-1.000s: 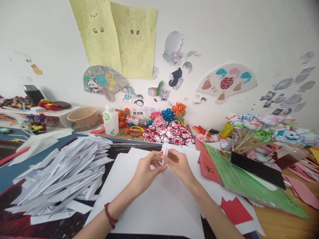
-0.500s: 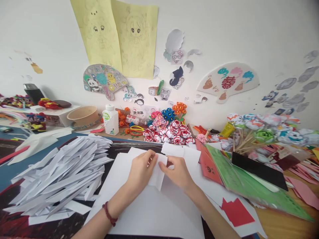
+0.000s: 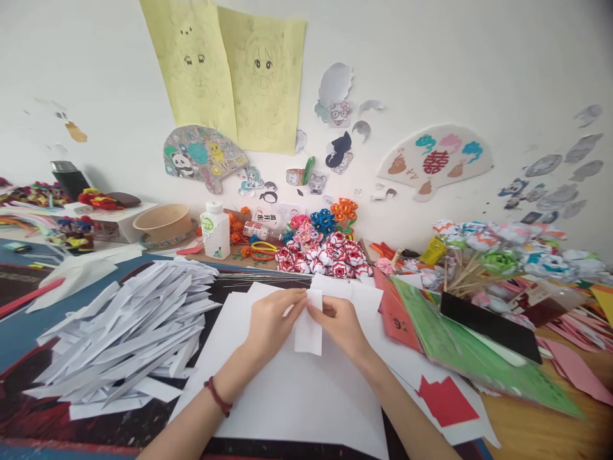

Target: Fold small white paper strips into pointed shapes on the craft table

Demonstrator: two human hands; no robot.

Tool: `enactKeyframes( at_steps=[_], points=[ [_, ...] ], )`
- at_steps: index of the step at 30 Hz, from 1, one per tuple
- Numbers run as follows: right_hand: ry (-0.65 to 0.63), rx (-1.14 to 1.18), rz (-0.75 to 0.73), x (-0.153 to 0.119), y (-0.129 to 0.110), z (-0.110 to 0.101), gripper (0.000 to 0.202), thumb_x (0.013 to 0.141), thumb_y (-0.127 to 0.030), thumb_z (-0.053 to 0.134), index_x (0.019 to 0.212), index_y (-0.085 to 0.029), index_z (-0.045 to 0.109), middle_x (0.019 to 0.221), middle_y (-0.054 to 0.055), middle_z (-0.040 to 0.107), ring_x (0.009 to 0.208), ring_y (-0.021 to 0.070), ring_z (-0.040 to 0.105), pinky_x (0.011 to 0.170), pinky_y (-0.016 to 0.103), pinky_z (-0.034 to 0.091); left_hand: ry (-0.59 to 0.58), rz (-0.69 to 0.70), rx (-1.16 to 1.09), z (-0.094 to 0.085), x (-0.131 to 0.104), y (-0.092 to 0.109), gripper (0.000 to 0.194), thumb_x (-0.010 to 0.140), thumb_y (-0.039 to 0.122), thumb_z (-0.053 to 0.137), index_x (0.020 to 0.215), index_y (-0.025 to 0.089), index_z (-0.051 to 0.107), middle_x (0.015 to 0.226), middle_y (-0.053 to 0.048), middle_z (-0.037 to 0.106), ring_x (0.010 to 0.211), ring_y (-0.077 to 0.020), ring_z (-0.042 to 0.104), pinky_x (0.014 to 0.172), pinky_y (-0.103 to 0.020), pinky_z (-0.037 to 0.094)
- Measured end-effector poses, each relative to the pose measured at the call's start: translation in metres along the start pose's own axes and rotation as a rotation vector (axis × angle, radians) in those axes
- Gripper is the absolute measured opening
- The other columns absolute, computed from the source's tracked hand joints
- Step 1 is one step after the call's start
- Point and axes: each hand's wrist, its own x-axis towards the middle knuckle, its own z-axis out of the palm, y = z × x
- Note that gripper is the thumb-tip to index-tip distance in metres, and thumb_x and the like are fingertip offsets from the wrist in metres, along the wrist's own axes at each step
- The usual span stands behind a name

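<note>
A small folded piece of white paper (image 3: 309, 335) is pinched between both hands, its lower end hanging down over larger white sheets (image 3: 292, 402). My left hand (image 3: 275, 319) grips its left edge near the top with closed fingers; a dark red bracelet (image 3: 219, 397) circles that wrist. On the paper's right edge, my right hand (image 3: 341, 322) closes thumb against fingers. To the left lies a big heap of folded white paper strips (image 3: 134, 326).
A white bottle (image 3: 215, 231), red-and-white paper flowers (image 3: 330, 257) and a tan bowl (image 3: 163, 223) stand along the wall. At right are a green plastic packet (image 3: 493, 358), a black phone-like slab (image 3: 488, 324), red paper (image 3: 447, 401) and flowers on sticks (image 3: 498, 262).
The paper has turned from tilted to nearly upright and looks narrower between my fingers. Both hands stay close together on it. The whole view has shifted slightly.
</note>
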Motion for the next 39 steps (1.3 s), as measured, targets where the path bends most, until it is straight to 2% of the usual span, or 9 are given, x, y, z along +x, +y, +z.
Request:
enactKeyframes(
  at_steps=[3,5,9,13,20,29,32,35,39],
  points=[
    [-0.009,-0.032,-0.027,-0.001,-0.003,-0.002,0.026,0.078,-0.037,0.06,0.085,-0.013,0.07,0.077,0.005,0.067,0.074,0.0231,0.063,0.063,0.03,0.049,-0.011,-0.219,-0.294,-0.005,0.008,0.006,0.024,0.085,0.038,0.053,0.084,0.02,0.07,0.097,-0.005,0.071,0.086,-0.0189,0.063,0.059,-0.023,0.046],
    [-0.007,-0.082,-0.046,-0.002,-0.006,-0.003,0.025,0.079,-0.036,0.058,0.084,-0.014,0.07,0.074,0.004,0.066,0.069,0.021,0.061,0.06,0.028,0.047,-0.028,-0.334,-0.424,-0.009,0.012,0.007,0.026,0.08,0.041,0.059,0.082,0.018,0.069,0.093,-0.006,0.07,0.082,-0.0186,0.062,0.057,-0.023,0.044],
    [0.014,-0.24,-0.113,-0.004,-0.011,-0.005,0.025,0.081,-0.035,0.056,0.07,-0.014,0.066,0.062,0.001,0.057,0.058,0.014,0.051,0.053,0.023,0.039,-0.121,-0.439,-0.567,-0.013,0.015,0.005,0.029,0.075,0.042,0.064,0.086,0.016,0.068,0.092,-0.007,0.068,0.08,-0.0168,0.059,0.058,-0.022,0.044],
    [0.007,-0.318,-0.153,-0.004,-0.013,-0.008,0.03,0.082,-0.033,0.055,0.058,-0.015,0.054,0.055,-0.002,0.043,0.055,0.0107,0.04,0.049,0.021,0.031,-0.248,-0.457,-0.612,-0.014,0.014,0.004,0.029,0.075,0.041,0.064,0.087,0.015,0.069,0.089,-0.007,0.068,0.079,-0.0161,0.059,0.063,-0.024,0.044],
    [0.001,-0.316,-0.171,-0.002,-0.01,-0.01,0.04,0.08,-0.034,0.055,0.051,-0.017,0.033,0.054,-0.004,0.027,0.054,0.0088,0.029,0.048,0.022,0.024,-0.256,-0.467,-0.608,-0.016,0.014,0.004,0.026,0.073,0.039,0.067,0.08,0.015,0.069,0.088,-0.008,0.07,0.077,-0.0187,0.062,0.066,-0.026,0.046],
    [-0.071,-0.248,-0.115,-0.002,-0.005,-0.012,0.038,0.079,-0.038,0.056,0.052,-0.017,0.038,0.056,-0.004,0.029,0.055,0.0095,0.029,0.05,0.023,0.025,-0.254,-0.485,-0.643,-0.016,0.014,0.006,0.023,0.071,0.037,0.069,0.075,0.014,0.067,0.08,-0.005,0.068,0.064,-0.014,0.059,0.057,-0.024,0.043],
    [-0.065,-0.239,-0.115,-0.001,-0.004,-0.011,0.043,0.078,-0.04,0.057,0.051,-0.018,0.032,0.056,-0.004,0.024,0.055,0.009,0.025,0.049,0.023,0.022,-0.253,-0.466,-0.61,-0.016,0.014,0.005,0.024,0.069,0.036,0.071,0.074,0.014,0.067,0.078,-0.004,0.066,0.06,-0.0108,0.054,0.055,-0.022,0.04],
    [-0.057,-0.221,-0.105,0.0,-0.003,-0.01,0.048,0.077,-0.043,0.059,0.051,-0.018,0.027,0.056,-0.005,0.02,0.054,0.0083,0.022,0.047,0.023,0.019,-0.245,-0.448,-0.569,-0.017,0.013,0.004,0.024,0.069,0.036,0.072,0.073,0.013,0.068,0.078,-0.004,0.066,0.061,-0.0104,0.052,0.055,-0.022,0.039],
    [-0.08,-0.16,-0.057,-0.001,-0.003,-0.011,0.046,0.077,-0.044,0.058,0.052,-0.019,0.029,0.056,-0.005,0.023,0.053,0.0084,0.024,0.046,0.022,0.02,-0.268,-0.451,-0.629,-0.019,0.014,0.005,0.023,0.073,0.036,0.068,0.075,0.014,0.068,0.08,-0.005,0.067,0.067,-0.0129,0.056,0.061,-0.023,0.042]
  ],
)
